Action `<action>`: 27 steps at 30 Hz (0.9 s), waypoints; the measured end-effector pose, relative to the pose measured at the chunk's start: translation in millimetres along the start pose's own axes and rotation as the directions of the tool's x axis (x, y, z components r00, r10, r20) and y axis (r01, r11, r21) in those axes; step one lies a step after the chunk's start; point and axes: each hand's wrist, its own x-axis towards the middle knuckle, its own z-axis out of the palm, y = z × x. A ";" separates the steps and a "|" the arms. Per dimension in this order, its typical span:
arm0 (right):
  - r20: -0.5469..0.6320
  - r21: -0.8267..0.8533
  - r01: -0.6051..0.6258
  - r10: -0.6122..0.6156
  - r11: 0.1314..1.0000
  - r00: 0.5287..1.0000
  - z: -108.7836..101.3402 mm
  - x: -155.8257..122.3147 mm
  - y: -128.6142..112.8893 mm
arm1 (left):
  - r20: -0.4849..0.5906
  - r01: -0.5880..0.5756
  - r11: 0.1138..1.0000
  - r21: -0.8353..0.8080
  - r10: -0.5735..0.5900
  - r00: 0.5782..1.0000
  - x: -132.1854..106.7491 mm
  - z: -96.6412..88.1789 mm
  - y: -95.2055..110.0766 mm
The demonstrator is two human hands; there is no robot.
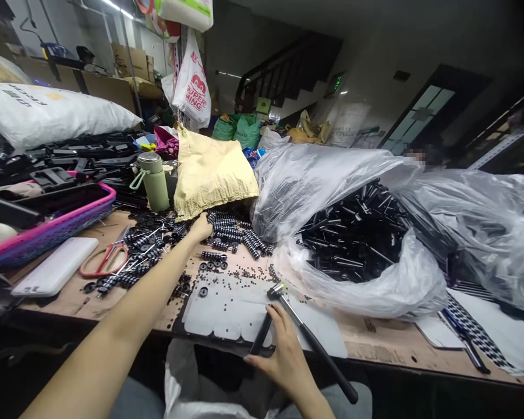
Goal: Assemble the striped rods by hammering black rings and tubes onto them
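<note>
My left hand [202, 228] reaches across the table to a pile of black rollers with white-dotted ridges [225, 226], just under the edge of a yellow sack. Its fingers look curled together, and whatever they may hold is hidden. Between the thumb and fingers of my right hand [286, 349] is a black rod [262, 330], tilted over the table's front edge. Right beside that hand lies a hammer [303, 329] with a black handle that juts past the edge. Beneath is a white board [218, 314], dotted with tiny dark rings and a black wheel [203, 291].
A clear plastic bag [332, 299] full of black rods [353, 233] bulges at the right. Leftward are red-handled scissors [107, 260], a white phone-like slab [56, 267], a pink-rimmed basket [82, 209] and a green flask [154, 183]. The yellow sack [213, 171] stands behind the rollers.
</note>
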 end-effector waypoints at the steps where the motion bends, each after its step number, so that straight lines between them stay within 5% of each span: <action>1: 0.001 -0.005 -0.001 0.002 1.000 1.000 -0.1 0.1 1.8 | 0.015 -0.019 0.997 -0.073 0.020 1.000 -9.7 -0.2 -1.6; 5: 0.000 -0.014 0.024 -0.024 1.000 1.000 0.1 3.7 3.6 | 0.123 -0.033 0.889 -0.456 0.100 0.987 -60.6 2.9 -2.2; 7: -0.006 0.006 0.046 -0.046 0.999 0.999 -0.5 6.1 0.8 | 0.209 0.039 0.688 -0.724 0.166 0.964 -87.3 7.4 1.5; 10: -0.038 0.056 0.094 -0.092 0.994 0.995 -2.5 8.5 -5.5 | 0.289 0.166 0.467 -0.869 0.205 0.935 -120.7 16.9 9.0; 16: -0.110 0.178 0.138 -0.120 0.974 0.987 -11.0 9.6 -14.4 | 0.361 0.255 0.438 -0.862 0.176 0.916 -163.8 32.5 15.9; 22: -0.237 0.303 0.375 -0.312 0.876 0.920 -29.1 21.7 -32.8 | 0.428 0.321 0.492 -0.809 0.119 0.896 -194.9 45.8 20.9; 27: -0.188 0.355 0.437 -0.395 0.826 0.899 -32.9 32.1 -47.1 | 0.399 0.335 0.422 -0.843 0.072 0.914 -210.8 54.4 30.6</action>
